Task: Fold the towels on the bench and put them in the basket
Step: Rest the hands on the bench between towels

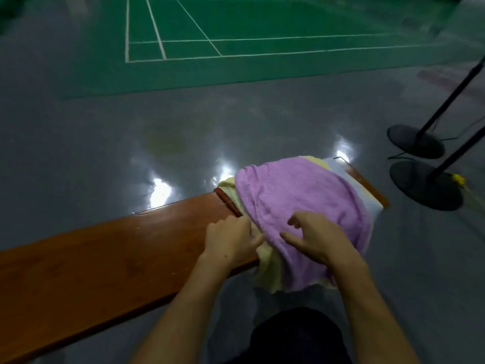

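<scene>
1. Towels sit in a pile at the right end of the wooden bench: purple towel on top, yellow towel under it, a pale blue-white towel at the far right. None folded yet, by my reading. Basket not in view.
2. Risk: the near edges of the purple and yellow towels hang off the bench's near side. If I pull toward myself, the whole pile could slide onto the floor.
3. Risk: my left hand is working where purple and yellow overlap. I may lift both layers rather than the purple alone.
4. Left hand: knuckles up, fingers curled at the left edge of the pile, apparently pinching the purple towel's edge. Contact is partly hidden, so this is a judgement.
5. Right hand: resting on top of the purple towel, fingers loosely spread and bent, holding nothing.
6. Both forearms reach in from the near side.
</scene>
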`<act>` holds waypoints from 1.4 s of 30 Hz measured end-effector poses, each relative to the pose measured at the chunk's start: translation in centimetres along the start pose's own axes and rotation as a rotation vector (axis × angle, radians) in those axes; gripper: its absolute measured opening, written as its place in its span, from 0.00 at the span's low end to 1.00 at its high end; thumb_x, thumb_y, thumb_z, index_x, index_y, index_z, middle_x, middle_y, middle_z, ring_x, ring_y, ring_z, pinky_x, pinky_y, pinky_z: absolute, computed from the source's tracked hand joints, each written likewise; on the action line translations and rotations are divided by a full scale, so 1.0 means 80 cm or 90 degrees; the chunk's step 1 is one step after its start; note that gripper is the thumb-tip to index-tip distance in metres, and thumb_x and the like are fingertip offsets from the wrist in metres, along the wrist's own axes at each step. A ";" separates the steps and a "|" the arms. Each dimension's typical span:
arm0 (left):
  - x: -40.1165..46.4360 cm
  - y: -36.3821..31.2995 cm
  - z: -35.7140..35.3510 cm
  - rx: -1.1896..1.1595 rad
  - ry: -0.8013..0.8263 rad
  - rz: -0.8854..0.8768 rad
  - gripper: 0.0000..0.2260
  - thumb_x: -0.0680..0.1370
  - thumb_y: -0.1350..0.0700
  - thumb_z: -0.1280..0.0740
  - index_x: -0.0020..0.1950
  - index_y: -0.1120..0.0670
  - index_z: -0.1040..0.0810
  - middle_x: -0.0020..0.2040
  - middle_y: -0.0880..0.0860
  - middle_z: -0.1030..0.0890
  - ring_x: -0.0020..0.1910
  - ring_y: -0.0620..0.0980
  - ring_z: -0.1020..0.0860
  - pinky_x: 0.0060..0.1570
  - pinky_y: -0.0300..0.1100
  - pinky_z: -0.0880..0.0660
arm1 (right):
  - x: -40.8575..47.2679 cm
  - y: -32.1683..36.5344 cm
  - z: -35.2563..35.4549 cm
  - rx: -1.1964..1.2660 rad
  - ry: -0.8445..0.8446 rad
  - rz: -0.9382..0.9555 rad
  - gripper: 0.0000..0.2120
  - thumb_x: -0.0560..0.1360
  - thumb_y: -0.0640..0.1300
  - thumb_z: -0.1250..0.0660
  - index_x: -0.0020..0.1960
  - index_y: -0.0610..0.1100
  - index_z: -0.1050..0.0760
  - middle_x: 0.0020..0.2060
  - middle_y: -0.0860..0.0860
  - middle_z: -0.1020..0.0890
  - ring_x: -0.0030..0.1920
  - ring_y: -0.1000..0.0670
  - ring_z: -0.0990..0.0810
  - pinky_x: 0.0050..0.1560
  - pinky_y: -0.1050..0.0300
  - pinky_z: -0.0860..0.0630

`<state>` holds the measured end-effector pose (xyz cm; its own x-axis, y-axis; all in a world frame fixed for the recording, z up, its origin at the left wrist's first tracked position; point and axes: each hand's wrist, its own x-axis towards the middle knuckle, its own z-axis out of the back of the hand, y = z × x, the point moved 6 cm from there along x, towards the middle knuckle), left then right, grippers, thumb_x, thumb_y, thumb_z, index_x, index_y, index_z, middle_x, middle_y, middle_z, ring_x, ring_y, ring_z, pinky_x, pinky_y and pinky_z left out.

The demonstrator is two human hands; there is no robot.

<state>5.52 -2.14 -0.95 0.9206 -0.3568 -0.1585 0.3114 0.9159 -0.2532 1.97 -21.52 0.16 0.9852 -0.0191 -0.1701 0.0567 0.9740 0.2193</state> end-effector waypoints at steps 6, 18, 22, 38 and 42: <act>0.027 -0.034 -0.035 -0.036 -0.056 0.107 0.25 0.79 0.28 0.42 0.53 0.48 0.22 0.53 0.52 0.17 0.52 0.57 0.18 0.50 0.49 0.24 | 0.016 -0.057 -0.017 0.009 -0.042 -0.086 0.22 0.81 0.60 0.34 0.70 0.50 0.27 0.66 0.47 0.26 0.65 0.41 0.26 0.61 0.45 0.24; 0.030 0.061 -0.047 -0.590 -0.224 0.184 0.10 0.83 0.50 0.33 0.44 0.52 0.25 0.40 0.52 0.19 0.38 0.53 0.21 0.37 0.50 0.21 | 0.038 -0.049 -0.044 0.082 -0.223 -0.034 0.09 0.81 0.52 0.34 0.49 0.47 0.24 0.53 0.46 0.24 0.54 0.40 0.26 0.56 0.41 0.25; 0.003 0.111 -0.042 -0.775 -0.254 0.246 0.08 0.84 0.54 0.32 0.49 0.57 0.26 0.41 0.61 0.20 0.36 0.57 0.23 0.37 0.57 0.19 | 0.046 0.001 -0.063 0.112 -0.180 0.020 0.15 0.81 0.59 0.43 0.51 0.51 0.23 0.64 0.47 0.25 0.63 0.41 0.27 0.66 0.42 0.29; -0.189 0.370 -0.001 -0.434 -0.398 0.401 0.17 0.78 0.66 0.34 0.62 0.52 0.14 0.59 0.51 0.14 0.59 0.52 0.18 0.62 0.48 0.22 | 0.033 0.265 -0.194 -0.031 0.163 0.192 0.47 0.72 0.78 0.51 0.84 0.60 0.59 0.84 0.53 0.62 0.81 0.32 0.66 0.75 0.23 0.65; -0.224 0.414 -0.007 -0.389 -0.382 0.432 0.16 0.81 0.63 0.35 0.64 0.50 0.16 0.61 0.51 0.14 0.61 0.56 0.18 0.63 0.53 0.21 | 0.034 0.303 -0.195 -0.047 0.103 0.230 0.33 0.80 0.71 0.46 0.81 0.63 0.45 0.85 0.50 0.52 0.82 0.36 0.51 0.79 0.31 0.50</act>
<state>-0.80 34.50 -7.02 0.8728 0.4881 0.0053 -0.3212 0.5825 -0.7467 3.50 5.53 -9.96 0.9012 0.3573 -0.2453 -0.3061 0.9254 0.2233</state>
